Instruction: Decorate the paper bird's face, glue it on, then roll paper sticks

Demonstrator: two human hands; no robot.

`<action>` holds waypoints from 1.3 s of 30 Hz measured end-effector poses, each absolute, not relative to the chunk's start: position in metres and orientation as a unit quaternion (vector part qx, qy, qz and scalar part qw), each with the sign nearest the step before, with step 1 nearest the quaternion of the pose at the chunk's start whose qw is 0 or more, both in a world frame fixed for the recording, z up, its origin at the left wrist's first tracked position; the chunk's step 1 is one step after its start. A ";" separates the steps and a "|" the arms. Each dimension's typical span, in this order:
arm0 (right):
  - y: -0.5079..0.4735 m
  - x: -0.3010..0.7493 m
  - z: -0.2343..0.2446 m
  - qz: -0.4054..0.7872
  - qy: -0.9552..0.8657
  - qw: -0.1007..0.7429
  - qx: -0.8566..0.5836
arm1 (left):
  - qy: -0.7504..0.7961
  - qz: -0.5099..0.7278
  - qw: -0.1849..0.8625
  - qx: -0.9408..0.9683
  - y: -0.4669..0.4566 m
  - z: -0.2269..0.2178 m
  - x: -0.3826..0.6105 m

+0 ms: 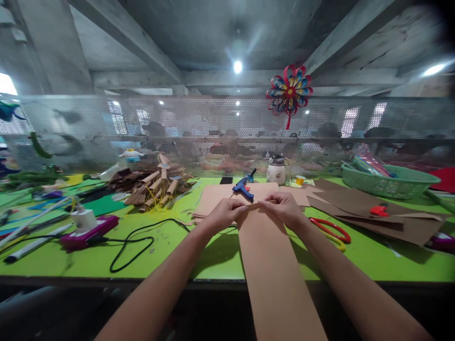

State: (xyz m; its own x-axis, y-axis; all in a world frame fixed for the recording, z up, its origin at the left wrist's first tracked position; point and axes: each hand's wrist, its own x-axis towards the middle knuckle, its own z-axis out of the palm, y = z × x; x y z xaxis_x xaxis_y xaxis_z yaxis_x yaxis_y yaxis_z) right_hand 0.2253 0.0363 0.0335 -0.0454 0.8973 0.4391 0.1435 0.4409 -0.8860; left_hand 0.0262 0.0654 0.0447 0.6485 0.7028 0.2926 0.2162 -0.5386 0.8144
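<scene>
A long strip of light brown paper point(270, 265) runs from my hands down over the table's front edge. Its far end is pinched at the left corner by my left hand point(229, 212) and at the right by my right hand point(282, 208). That end looks folded or rolled over between my fingers. Just beyond my hands a blue glue gun point(243, 189) rests on a stack of brown paper sheets point(209, 201). Scissors with red and yellow handles point(334, 229) lie to the right, partly behind my right forearm.
On the left are a purple power strip point(88, 232) with a black cable, and a pile of rolled brown paper pieces point(156, 184). Dark brown sheets point(377, 213) and a green basket point(391, 182) stand right. A bottle point(276, 170) is behind, before a perforated metal screen point(199, 123).
</scene>
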 end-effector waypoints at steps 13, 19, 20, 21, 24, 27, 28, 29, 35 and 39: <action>0.037 0.227 0.034 0.331 -0.654 0.556 -0.391 | 0.241 0.272 0.531 0.765 0.058 0.047 0.020; 0.037 0.227 0.033 0.352 -0.644 0.560 -0.383 | 0.250 0.297 0.433 0.813 0.058 0.048 0.024; 0.038 0.227 0.033 0.359 -0.641 0.561 -0.381 | 0.261 0.302 0.400 0.825 0.057 0.048 0.024; 0.038 0.226 0.033 0.367 -0.636 0.561 -0.382 | 0.274 0.312 0.353 0.838 0.058 0.047 0.025; 0.040 0.225 0.032 0.389 -0.613 0.564 -0.394 | 0.305 0.342 0.190 0.868 0.059 0.044 0.026; 0.041 0.224 0.032 0.405 -0.601 0.565 -0.395 | 0.298 0.340 0.148 0.880 0.062 0.041 0.025; 0.041 0.224 0.032 0.411 -0.599 0.563 -0.394 | 0.295 0.337 0.164 0.879 0.063 0.041 0.025; 0.041 0.225 0.032 0.417 -0.598 0.560 -0.394 | 0.294 0.337 0.186 0.875 0.064 0.041 0.024; 0.042 0.226 0.030 0.388 -0.609 0.561 -0.405 | 0.292 0.355 0.348 0.817 0.065 0.047 0.023; 0.040 0.222 0.030 0.342 -0.651 0.552 -0.394 | 0.316 0.317 0.448 0.774 0.063 0.049 0.021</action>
State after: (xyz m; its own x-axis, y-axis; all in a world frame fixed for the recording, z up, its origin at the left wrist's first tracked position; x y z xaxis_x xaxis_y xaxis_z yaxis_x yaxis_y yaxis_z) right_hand 0.2222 0.0401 0.0301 -0.0804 0.8898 0.4492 0.1348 0.4563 -0.8796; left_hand 0.0207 0.0633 0.0489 0.6000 0.7727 0.2073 0.2045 -0.3986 0.8940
